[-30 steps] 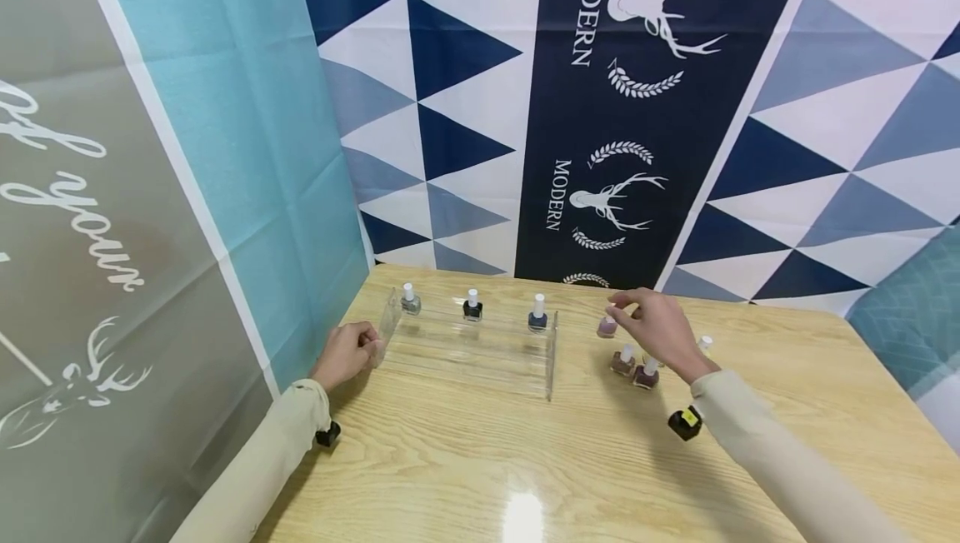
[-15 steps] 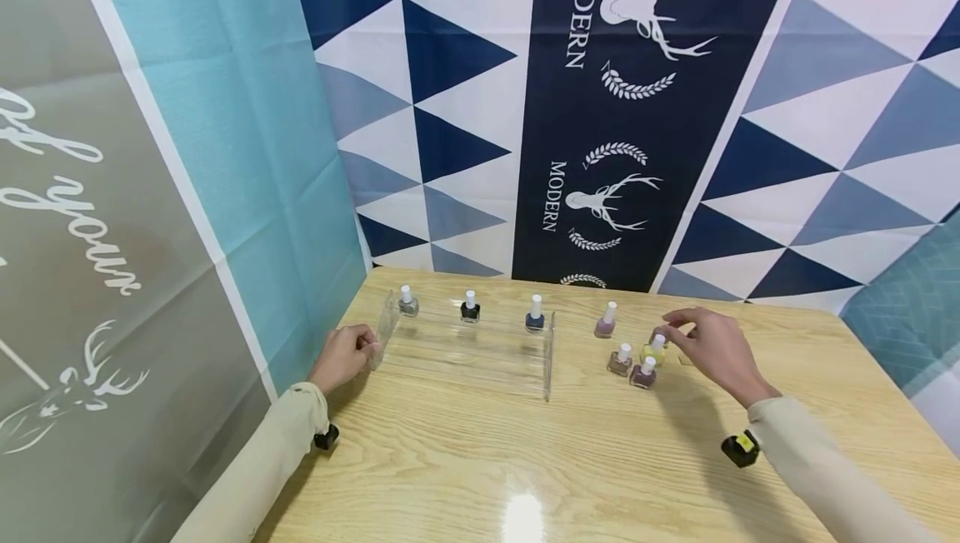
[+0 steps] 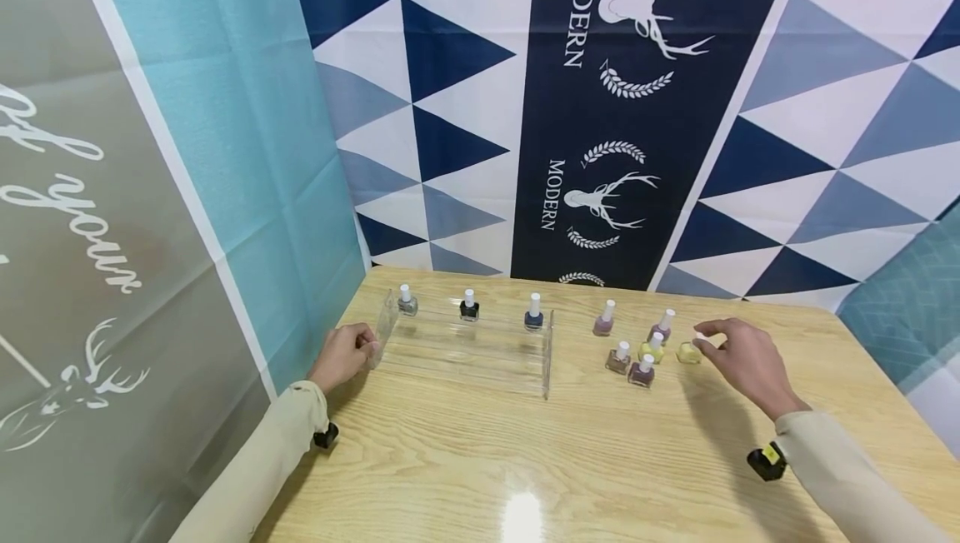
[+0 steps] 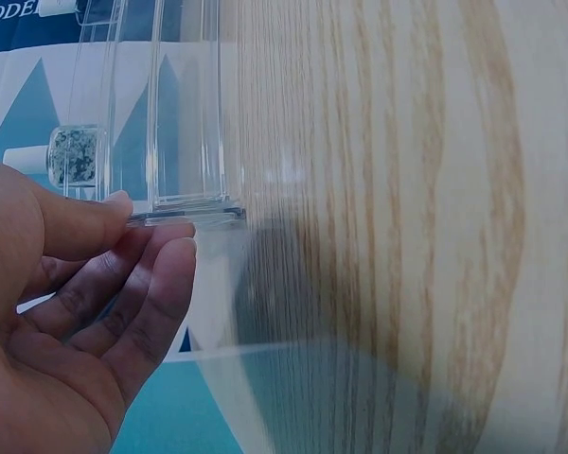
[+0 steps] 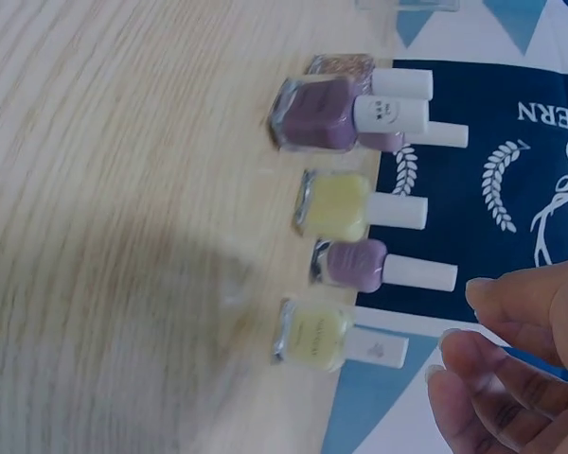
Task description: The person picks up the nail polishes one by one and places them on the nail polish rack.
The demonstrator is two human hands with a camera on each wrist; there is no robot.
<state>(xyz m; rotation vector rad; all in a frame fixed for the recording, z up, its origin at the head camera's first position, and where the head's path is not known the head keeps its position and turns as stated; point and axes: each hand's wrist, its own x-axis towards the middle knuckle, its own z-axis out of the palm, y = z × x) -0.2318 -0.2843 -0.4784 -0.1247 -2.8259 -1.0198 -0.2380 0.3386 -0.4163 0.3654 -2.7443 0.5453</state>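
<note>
My left hand [image 3: 345,357] pinches the left end panel of a clear acrylic display rack [image 4: 185,213] between thumb and fingers. On the rack's back tier stand nail polish bottles: a glittery grey one [image 3: 407,305], a black one [image 3: 468,310] and a dark blue one [image 3: 533,319]. Over on the right, my right hand [image 3: 750,364] is beside the rightmost yellow nail polish bottle [image 3: 687,352]. The right wrist view shows its thumb and fingers parted, a little off that bottle's white cap [image 5: 379,347].
Several more bottles stand right of the rack: a lilac one [image 3: 603,324], a purple one [image 3: 660,331], another yellow one [image 3: 651,351], a brownish one [image 3: 618,361] and a dark mauve one [image 3: 641,374]. Patterned cloth [image 3: 465,110] hangs behind the wooden table [image 3: 450,460].
My right hand has let go of the lilac bottle's cap and moved right, past the other bottles, to the rightmost yellow one. The left hand stays on the rack.
</note>
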